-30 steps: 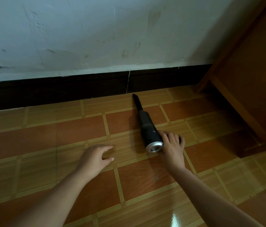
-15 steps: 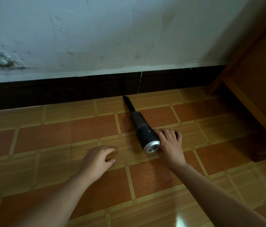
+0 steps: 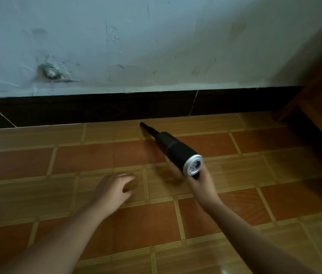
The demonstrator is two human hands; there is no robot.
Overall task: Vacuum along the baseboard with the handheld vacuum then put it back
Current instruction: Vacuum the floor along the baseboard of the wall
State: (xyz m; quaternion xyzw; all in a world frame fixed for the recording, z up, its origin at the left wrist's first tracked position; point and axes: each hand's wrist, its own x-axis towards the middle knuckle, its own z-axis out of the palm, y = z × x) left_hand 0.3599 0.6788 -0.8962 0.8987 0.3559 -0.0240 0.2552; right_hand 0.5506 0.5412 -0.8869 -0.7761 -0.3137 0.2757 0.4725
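**Handheld vacuum (image 3: pixel 176 149) held by right hand (image 3: pixel 201 182), nozzle aimed at baseboard (image 3: pixel 116 107)**

The right hand grips the vacuum at its rear, fingers wrapped beneath the silver vented end cap (image 3: pixel 193 165). The left hand (image 3: pixel 114 187) holds nothing; its fingers are loosely bent, low over the tiled floor (image 3: pixel 96 159), and contact with the tiles cannot be confirmed. The vacuum's long axis runs diagonally from the right hand forward and leftward toward the wall, with the rear end raised. The nozzle (image 3: pixel 148 129) points at the foot of the baseboard, its tip near it but apart. The coming sweep probably calls for closing that gap, then tracking along the baseboard line.
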